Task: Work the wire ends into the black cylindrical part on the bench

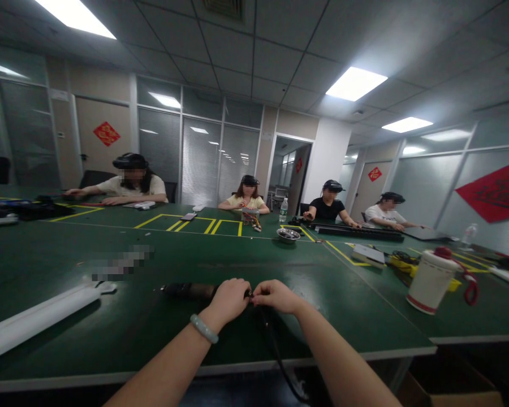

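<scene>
Left hand: your left hand (pixel 229 299) rests on the counter (pixel 110 333), fingers curled narrow and pinched on the end of a black cable (pixel 275 350); a pale bracelet (pixel 204 328) sits on the wrist.
Right hand: your right hand (pixel 275 295) meets the left, fingers bunched tight on the same spot; knuckles hide exactly what they pinch.
Cable: it runs from between your fingers back toward you and drops over the counter edge.
Dark tool: a dark cylindrical body (pixel 189 290) lies just left of your fingers, seemingly joined to the cable.
Step in hand: judging by the grip, you are working the cable's end at the tool, a fine fingertip job.
Next move: it likely calls for a steady two-handed pinch and keeping the tool from rolling.
Left of fingers: a long white strip (pixel 34 319) lies well apart.
Right of fingers: a white jug with red lid (pixel 431 280) stands well apart.
Beyond fingers: a small metal bowl (pixel 288 234), then four seated people at the far side.
</scene>
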Motion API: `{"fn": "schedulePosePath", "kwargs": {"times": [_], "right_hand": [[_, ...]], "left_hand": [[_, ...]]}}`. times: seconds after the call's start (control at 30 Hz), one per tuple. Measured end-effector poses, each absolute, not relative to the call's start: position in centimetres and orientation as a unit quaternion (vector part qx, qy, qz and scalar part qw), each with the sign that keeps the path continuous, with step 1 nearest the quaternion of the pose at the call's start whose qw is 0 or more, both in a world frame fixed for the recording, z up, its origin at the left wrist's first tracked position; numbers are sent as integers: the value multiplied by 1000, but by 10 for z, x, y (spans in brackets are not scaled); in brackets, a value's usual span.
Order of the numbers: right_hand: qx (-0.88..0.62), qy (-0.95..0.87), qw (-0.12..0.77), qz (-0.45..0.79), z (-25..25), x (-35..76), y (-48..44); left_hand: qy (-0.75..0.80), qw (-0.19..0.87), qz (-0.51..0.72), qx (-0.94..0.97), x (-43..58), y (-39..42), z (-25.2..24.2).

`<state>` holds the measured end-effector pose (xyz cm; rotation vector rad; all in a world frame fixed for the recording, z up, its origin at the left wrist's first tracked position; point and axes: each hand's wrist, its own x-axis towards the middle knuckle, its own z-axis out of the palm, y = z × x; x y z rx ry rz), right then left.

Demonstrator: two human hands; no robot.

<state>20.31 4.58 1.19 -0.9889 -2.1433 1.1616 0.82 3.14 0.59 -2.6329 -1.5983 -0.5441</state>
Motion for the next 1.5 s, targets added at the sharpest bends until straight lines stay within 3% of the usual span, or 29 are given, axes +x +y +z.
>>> {"fn": "schedulePosePath", "kwargs": {"times": [0.5,0.9,1.2,1.5], "right_hand": [[-433,-724,329,425,-30,202,53],[-505,-715,374,307,-28,202,50],[-522,-714,352,306,-26,205,48],[-538,-739,329,237,-34,203,53]], "left_hand": [[-480,1,-207,-853,-2,22,9],[-478,2,-230,-848,-1,18,9],[-478,-5,-227,-848,-3,16,10],[-475,63,-214,-851,8,21,2]]}}
